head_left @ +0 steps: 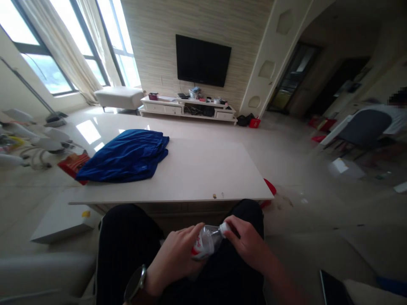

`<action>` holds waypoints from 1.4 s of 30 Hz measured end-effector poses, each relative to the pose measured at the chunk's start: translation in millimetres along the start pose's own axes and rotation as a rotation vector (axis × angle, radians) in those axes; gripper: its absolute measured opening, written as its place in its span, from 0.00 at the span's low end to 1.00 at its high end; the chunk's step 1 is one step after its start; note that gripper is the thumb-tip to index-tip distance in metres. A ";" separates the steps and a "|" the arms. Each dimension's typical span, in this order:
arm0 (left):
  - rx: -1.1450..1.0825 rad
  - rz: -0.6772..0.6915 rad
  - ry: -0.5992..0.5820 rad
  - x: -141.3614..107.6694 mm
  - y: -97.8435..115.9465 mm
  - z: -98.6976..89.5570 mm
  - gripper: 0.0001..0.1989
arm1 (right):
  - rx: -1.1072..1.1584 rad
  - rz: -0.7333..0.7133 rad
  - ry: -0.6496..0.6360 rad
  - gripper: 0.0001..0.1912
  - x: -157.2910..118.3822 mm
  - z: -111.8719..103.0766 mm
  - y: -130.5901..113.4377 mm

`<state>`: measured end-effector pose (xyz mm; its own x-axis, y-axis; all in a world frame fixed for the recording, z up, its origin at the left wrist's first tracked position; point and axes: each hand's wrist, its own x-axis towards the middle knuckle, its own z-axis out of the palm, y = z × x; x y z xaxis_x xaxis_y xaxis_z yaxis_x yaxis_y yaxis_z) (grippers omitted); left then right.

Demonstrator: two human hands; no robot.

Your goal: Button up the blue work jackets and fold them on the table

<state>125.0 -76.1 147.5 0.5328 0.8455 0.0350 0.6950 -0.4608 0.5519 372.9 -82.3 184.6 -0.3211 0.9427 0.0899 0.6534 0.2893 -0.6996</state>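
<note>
A clear plastic bottle (207, 241) with a red and white label lies tilted above my lap, its neck pointing up and to the right. My left hand (178, 254) is wrapped round the bottle's body, with a watch on that wrist. At the neck, the thumb and fingers of my right hand (243, 239) pinch the white cap (224, 229). The cap sits on the bottle's mouth.
A white table (203, 169) stands in front of my knees, with a blue cloth (127, 154) on its left part. A red packet (73, 164) is beside the cloth. On the right, a person in white (397, 118) sits by a grey chair (365, 127).
</note>
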 end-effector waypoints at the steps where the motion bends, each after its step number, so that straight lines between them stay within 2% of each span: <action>1: 0.020 0.008 0.023 3.7 0.5 4.0 0.31 | -0.064 0.037 0.042 0.22 1.6 1.8 3.1; 3: 0.058 0.024 0.078 12.1 2.0 13.4 0.34 | -0.170 0.094 0.128 0.26 5.2 3.3 7.2; 5: 0.058 0.048 0.135 21.8 5.0 23.1 0.35 | -0.172 0.099 0.146 0.25 7.9 -1.6 6.4; 7: 0.005 0.091 0.183 32.2 10.4 30.4 0.38 | -0.112 0.044 0.112 0.21 8.7 -15.0 0.9; 9: -0.077 0.141 0.218 42.2 17.2 34.2 0.44 | -0.116 -0.032 0.129 0.17 6.9 -36.5 -5.8; 12: -0.157 0.154 0.233 54.1 20.4 34.1 0.50 | -0.318 -0.075 0.354 0.15 -0.4 -79.8 -7.5; 15: -0.148 0.073 0.223 59.6 -0.6 34.0 0.40 | -0.605 -0.017 0.614 0.15 -11.2 -124.9 14.4; 18: -0.116 -0.041 0.217 57.0 -44.2 41.1 0.27 | -0.797 0.113 0.710 0.17 -21.5 -159.7 69.5; 21: -0.083 -0.155 0.154 46.0 -87.9 57.1 0.19 | -0.892 0.371 0.692 0.18 -30.0 -179.3 155.2; 24: -0.059 -0.217 0.022 31.1 -115.2 81.0 0.17 | -0.901 0.721 0.609 0.18 -38.3 -182.6 251.5; 26: -0.043 -0.244 -0.053 22.3 -124.5 100.3 0.18 | -0.840 0.924 0.457 0.20 -43.7 -175.7 309.1; 30: -0.059 -0.268 -0.191 13.8 -129.2 137.0 0.21 | -0.681 1.168 0.083 0.22 -50.7 -144.5 396.6; 33: -0.087 -0.300 -0.338 16.1 -123.2 150.5 0.21 | -0.651 1.299 -0.034 0.21 -52.2 -113.9 447.3; 38: -0.100 -0.398 -0.557 36.2 -103.7 147.4 0.21 | -0.625 1.467 -0.223 0.27 -53.9 -75.1 520.5; 42: -0.103 -0.443 -0.655 60.3 -89.9 142.3 0.21 | -0.595 1.479 -0.396 0.25 -57.3 -59.7 553.1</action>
<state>163.3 -22.1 -18.6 0.4147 0.5991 -0.6850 0.8777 -0.0646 0.4749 793.6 33.7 -165.2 0.7006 0.3698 -0.6102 0.6595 -0.6622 0.3558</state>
